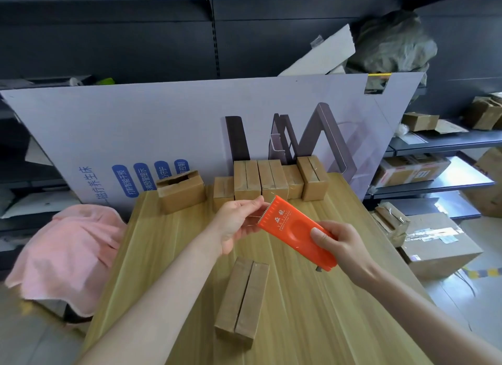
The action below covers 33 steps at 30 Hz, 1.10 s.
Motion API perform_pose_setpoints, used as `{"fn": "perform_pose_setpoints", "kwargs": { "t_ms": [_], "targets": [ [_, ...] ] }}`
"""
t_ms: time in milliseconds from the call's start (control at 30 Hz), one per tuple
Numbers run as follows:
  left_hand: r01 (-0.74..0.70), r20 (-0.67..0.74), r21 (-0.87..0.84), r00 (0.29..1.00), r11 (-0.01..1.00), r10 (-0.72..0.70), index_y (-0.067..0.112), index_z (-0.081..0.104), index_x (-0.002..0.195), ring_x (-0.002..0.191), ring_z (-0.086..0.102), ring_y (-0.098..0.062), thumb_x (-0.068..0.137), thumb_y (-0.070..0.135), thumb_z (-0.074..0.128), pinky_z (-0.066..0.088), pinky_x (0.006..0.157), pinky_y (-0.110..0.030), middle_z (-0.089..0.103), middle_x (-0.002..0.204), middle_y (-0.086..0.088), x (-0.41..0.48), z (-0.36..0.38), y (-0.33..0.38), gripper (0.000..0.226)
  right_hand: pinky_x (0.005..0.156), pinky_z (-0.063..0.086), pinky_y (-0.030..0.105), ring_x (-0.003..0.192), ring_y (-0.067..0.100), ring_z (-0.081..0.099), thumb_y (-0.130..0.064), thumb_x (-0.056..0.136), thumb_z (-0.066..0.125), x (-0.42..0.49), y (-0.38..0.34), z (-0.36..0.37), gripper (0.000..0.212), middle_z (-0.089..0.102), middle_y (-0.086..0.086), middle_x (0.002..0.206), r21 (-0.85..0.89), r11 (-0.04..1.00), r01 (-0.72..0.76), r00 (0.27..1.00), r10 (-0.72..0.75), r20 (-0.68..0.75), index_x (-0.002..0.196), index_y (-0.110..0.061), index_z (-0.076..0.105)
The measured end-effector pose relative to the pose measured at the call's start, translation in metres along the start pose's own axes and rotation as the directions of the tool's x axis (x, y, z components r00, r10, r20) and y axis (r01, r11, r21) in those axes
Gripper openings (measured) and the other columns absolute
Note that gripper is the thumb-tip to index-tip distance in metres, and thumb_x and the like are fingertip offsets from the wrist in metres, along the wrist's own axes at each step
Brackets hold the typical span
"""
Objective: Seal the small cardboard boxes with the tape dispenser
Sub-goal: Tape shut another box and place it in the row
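An orange tape dispenser (293,230) is held above the wooden table (326,296), its toothed end pointing up and left. My right hand (335,245) grips its lower end. My left hand (237,219) pinches at the toothed end, where a thin strip of clear tape seems to come off. Below the hands lies a small cardboard box (243,301) with its two top flaps closed and the seam showing. A row of several small boxes (274,181) stands at the table's far edge. Another small box (180,192) with loose flaps sits at the far left.
A large printed cardboard sheet (163,136) leans behind the table. A pink cloth (68,250) lies to the left. Dark shelves (440,144) with parcels stand on the right, and bigger cartons (437,245) sit on the floor beside the table.
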<state>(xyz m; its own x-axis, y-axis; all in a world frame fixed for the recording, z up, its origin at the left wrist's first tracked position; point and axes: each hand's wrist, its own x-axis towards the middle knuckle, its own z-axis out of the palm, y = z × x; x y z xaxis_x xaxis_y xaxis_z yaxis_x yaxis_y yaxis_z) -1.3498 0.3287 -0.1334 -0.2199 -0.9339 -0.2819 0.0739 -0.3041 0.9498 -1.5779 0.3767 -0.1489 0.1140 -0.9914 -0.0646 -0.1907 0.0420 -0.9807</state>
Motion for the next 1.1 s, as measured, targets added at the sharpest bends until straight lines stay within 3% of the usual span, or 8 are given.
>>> {"fn": "perform_pose_setpoints", "kwargs": {
  "t_ms": [200,333,500,667,833,933,1033,1100],
  "targets": [
    [-0.020,0.027,-0.052,0.999,0.998,0.021,0.009,0.071,0.098,0.079,0.067,-0.013,0.061,0.040,0.077,0.053,0.076,-0.028,0.073,0.087,-0.004,-0.008,-0.001,0.002,0.049,0.051,0.055,0.048,0.056,0.028,0.063,-0.036,0.078,0.063,-0.003,0.002,0.003,0.035,0.067,0.013,0.068,0.053,0.999,0.002,1.000,-0.002,0.007,0.097,-0.009,0.073],
    [-0.004,0.043,-0.127,0.999,0.992,0.010,0.008,0.070,0.098,0.078,0.068,-0.012,0.066,0.027,0.073,0.055,0.069,-0.022,0.074,0.087,-0.005,-0.014,-0.002,0.004,0.037,0.048,0.054,0.040,0.055,0.029,0.063,-0.036,0.080,0.064,-0.005,0.004,0.003,0.033,0.067,0.016,0.070,0.107,0.994,0.010,0.999,-0.015,0.043,0.096,-0.009,0.074],
    [-0.038,-0.009,-0.100,0.999,0.994,0.037,0.008,0.070,0.094,0.082,0.068,-0.014,0.066,0.021,0.073,0.055,0.072,-0.026,0.074,0.088,-0.006,-0.020,0.000,0.003,0.031,0.045,0.054,0.037,0.056,0.030,0.066,-0.036,0.080,0.064,-0.010,0.004,0.006,0.033,0.070,0.016,0.072,0.169,0.986,-0.011,0.998,-0.001,0.070,0.096,-0.008,0.073],
    [0.006,0.035,-0.167,0.999,0.986,0.000,0.009,0.072,0.090,0.076,0.067,-0.012,0.089,0.017,0.060,0.055,0.062,-0.021,0.074,0.082,-0.005,-0.023,-0.002,0.002,0.015,0.046,0.055,0.039,0.061,0.031,0.067,-0.037,0.079,0.063,-0.016,0.001,0.008,0.038,0.071,0.015,0.075,0.178,0.984,-0.018,0.998,0.006,0.064,0.097,-0.005,0.071],
    [0.114,0.059,-0.251,0.993,0.961,-0.102,0.007,0.075,0.089,0.074,0.069,-0.015,0.094,0.045,0.048,0.054,0.062,-0.025,0.072,0.083,-0.007,-0.024,-0.006,0.007,0.047,0.046,0.055,0.039,0.059,0.031,0.066,-0.036,0.079,0.063,-0.020,-0.002,0.007,0.037,0.070,0.015,0.074,0.176,0.984,-0.002,0.998,-0.009,0.060,0.098,-0.005,0.071],
    [0.040,-0.019,-0.108,0.999,0.993,-0.042,0.009,0.074,0.085,0.076,0.068,-0.015,0.072,0.030,0.073,0.056,0.063,-0.024,0.074,0.081,-0.006,-0.023,-0.002,0.007,0.025,0.047,0.056,0.039,0.058,0.027,0.066,-0.035,0.079,0.064,-0.021,-0.002,0.007,0.036,0.070,0.011,0.071,0.147,0.989,0.005,0.998,-0.015,0.065,0.099,-0.007,0.072],
    [-0.016,-0.185,0.048,0.982,0.999,0.025,0.009,0.072,0.077,0.074,0.070,-0.014,0.078,0.009,0.074,0.056,0.060,-0.024,0.075,0.077,-0.002,-0.021,0.001,0.007,0.002,0.047,0.055,0.040,0.057,0.029,0.065,-0.037,0.078,0.066,-0.020,-0.003,0.009,0.034,0.069,0.011,0.069,0.097,0.995,0.018,0.998,-0.024,0.058,0.096,-0.009,0.073],
    [-0.026,-0.266,0.126,0.962,0.992,0.059,0.010,0.072,0.072,0.069,0.069,-0.012,0.080,0.005,0.073,0.054,0.055,-0.022,0.074,0.072,0.000,-0.016,0.000,0.007,0.010,0.045,0.055,0.041,0.056,0.031,0.065,-0.038,0.077,0.068,-0.020,-0.005,0.011,0.031,0.068,0.014,0.067,0.075,0.997,0.025,0.999,-0.028,0.040,0.091,-0.011,0.074]
  ]
}}
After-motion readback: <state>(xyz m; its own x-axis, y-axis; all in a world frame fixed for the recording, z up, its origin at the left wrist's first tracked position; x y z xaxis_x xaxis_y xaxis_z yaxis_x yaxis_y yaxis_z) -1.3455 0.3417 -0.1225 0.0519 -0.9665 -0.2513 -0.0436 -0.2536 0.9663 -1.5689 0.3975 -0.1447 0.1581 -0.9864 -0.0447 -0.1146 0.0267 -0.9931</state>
